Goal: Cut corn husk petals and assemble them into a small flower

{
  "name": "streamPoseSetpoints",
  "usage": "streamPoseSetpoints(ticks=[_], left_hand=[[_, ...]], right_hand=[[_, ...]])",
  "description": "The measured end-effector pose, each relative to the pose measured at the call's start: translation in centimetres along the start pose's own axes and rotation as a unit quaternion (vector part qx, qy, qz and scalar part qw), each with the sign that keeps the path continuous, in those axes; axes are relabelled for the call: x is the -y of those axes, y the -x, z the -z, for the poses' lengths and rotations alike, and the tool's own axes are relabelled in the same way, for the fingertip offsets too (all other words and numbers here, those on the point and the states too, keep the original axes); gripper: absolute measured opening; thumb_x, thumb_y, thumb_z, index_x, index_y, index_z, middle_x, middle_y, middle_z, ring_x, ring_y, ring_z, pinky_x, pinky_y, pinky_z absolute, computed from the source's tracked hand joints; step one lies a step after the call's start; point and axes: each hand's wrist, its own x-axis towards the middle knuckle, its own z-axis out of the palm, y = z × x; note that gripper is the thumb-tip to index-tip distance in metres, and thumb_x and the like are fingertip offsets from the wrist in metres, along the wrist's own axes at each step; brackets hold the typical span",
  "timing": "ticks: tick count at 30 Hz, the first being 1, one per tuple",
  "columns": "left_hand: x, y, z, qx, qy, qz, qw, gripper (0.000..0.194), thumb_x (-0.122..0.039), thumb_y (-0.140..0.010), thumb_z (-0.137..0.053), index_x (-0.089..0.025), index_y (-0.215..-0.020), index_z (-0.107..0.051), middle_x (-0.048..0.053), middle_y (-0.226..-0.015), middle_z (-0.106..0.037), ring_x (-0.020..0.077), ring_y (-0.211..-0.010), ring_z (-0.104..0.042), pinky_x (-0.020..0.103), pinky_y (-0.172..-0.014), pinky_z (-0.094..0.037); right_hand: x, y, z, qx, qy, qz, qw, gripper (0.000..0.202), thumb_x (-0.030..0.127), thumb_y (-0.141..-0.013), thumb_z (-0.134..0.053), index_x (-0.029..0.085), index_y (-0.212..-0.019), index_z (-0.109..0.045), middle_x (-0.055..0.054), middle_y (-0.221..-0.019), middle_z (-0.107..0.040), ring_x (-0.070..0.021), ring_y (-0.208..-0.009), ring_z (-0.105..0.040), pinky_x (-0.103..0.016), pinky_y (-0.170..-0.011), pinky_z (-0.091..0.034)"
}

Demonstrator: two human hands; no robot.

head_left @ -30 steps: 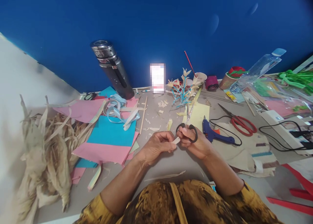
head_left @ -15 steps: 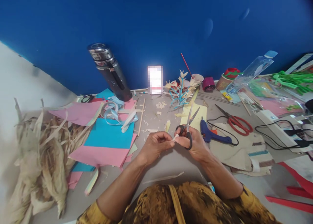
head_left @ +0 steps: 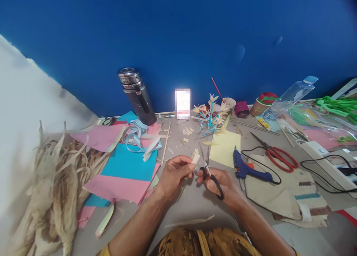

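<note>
Between thumb and fingers, my left hand pinches a small pale strip, which looks like corn husk and stands upright from the fingertips. Black-handled scissors are in my right hand, its fingers at the loops. The blades point up and away, slightly parted, just right of the strip. Beyond them stands a bunch of pale husk-like flowers on blue stems. A yellow paper sheet lies beyond my right hand.
To the right are a blue glue gun with a cord, red-handled scissors, a folded cloth and a white power strip. On the left are dried husks, coloured paper, blue ribbon and a dark flask.
My hands have drawn apart. The scissors have moved back from the left fingers and sit lower, and the pale strip now shows upright in my left hand. The camera view has shifted.
</note>
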Motion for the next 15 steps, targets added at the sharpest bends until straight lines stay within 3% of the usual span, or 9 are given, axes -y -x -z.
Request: streamPoseSetpoints(ticks=[10,15], left_hand=[[-0.52,0.30,-0.25,0.027,0.027,0.015,0.999,0.028,-0.031,-0.066,-0.086,-0.015,-0.077,-0.065,0.005,-0.074,-0.072,0.0110,-0.054,-0.059,0.024,-0.057,-0.046],[-0.35,0.28,-0.28,0.036,0.041,0.023,0.998,0.028,-0.031,-0.068,-0.085,-0.015,-0.075,-0.063,0.005,-0.073,-0.071,0.0100,-0.052,-0.057,0.023,-0.054,-0.044]], right_hand=[[-0.16,-0.01,-0.64,-0.037,-0.071,-0.024,0.997,0.053,0.066,-0.073,-0.071,0.016,-0.091,-0.069,-0.006,-0.079,-0.066,-0.0135,-0.062,-0.048,-0.027,-0.058,-0.034],[0.12,0.24,-0.74,-0.026,-0.058,-0.004,0.998,0.055,0.069,-0.075,-0.068,0.015,-0.089,-0.069,-0.007,-0.078,-0.066,-0.0145,-0.064,-0.049,-0.028,-0.059,-0.035]])
